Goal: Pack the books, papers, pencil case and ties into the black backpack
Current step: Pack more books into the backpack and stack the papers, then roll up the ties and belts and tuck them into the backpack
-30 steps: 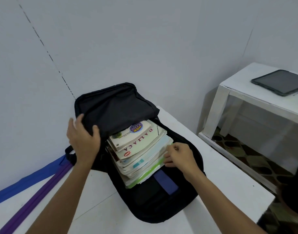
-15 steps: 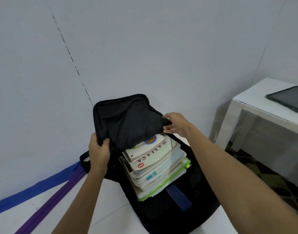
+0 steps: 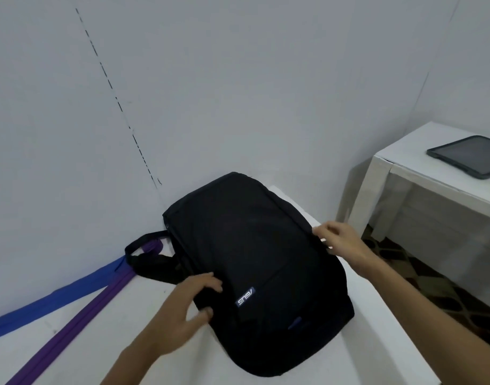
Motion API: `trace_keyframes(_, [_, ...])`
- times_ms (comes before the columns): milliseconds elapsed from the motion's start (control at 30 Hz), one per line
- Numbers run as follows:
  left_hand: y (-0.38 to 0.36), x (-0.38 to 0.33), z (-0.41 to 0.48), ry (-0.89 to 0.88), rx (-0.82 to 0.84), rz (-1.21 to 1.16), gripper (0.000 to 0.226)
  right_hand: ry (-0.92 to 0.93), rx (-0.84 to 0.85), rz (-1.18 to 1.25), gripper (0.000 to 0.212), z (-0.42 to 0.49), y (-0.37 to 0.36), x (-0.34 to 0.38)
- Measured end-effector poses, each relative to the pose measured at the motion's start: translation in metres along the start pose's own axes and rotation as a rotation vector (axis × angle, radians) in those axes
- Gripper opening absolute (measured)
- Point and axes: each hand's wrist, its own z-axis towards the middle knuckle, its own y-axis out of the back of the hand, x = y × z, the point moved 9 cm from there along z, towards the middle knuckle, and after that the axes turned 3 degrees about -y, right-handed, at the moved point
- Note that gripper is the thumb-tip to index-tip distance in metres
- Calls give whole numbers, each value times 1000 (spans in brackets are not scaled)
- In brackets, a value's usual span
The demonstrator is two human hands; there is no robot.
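Note:
The black backpack [image 3: 255, 262] lies flat on the white table [image 3: 377, 343] with its front flap folded down over the contents, a small logo patch facing up. No books or papers show. My left hand [image 3: 188, 309] grips the flap's left edge near the logo, thumb underneath. My right hand [image 3: 341, 240] pinches the flap's right edge. A blue tie [image 3: 52, 301] and a purple tie [image 3: 83, 318] stretch along the table's left side, running under the backpack's strap [image 3: 138, 245].
A wall stands close behind the backpack. To the right is a second white table [image 3: 421, 173] with a dark tablet [image 3: 468, 155] on it. Patterned floor [image 3: 432, 279] shows in the gap between the tables.
Both hands have pulled the raised flap down over the stack of books, which is now covered. My left hand moved nearer along the left edge; my right hand followed the right edge down.

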Motion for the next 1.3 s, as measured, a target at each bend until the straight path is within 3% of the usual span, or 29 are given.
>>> trace_keyframes(67, [32,10,23,-8,-206,31,22,16,-134,-232,28,-12,3,-12])
trace_keyframes(167, [67,35,67,53,-424,214,13,9,-364,-511,56,-41,5,-20])
trace_keyframes(233, [85,56,90,172,-508,283,14,-86,-416,-475,72,-62,-1,-35])
trace_keyframes(333, [104,86,133,330,-495,362,23,-248,-351,-309,93,-84,-24,-68])
trace_keyframes(467, [104,127,179,541,-278,401,48,-386,-435,-100,111,-103,-29,-88])
trace_keyframes(633, [88,153,200,648,-86,252,57,-535,-466,252,111,-118,-41,-108])
trace_keyframes(767, [89,165,206,709,-57,239,65,-530,-401,370,84,-118,-74,-100])
trace_keyframes(967, [80,167,202,695,-92,228,68,-340,-361,369,53,-90,-85,-77])
trace_keyframes(1100, [66,158,196,681,-42,138,59,-233,-340,418,52,-85,-80,-66])
trace_keyframes(1200, [68,145,194,608,-111,142,50,-197,-363,454,57,-86,-70,-62])
trace_keyframes(1300, [73,120,184,522,-244,12,50,-171,-391,535,48,-90,-55,-56])
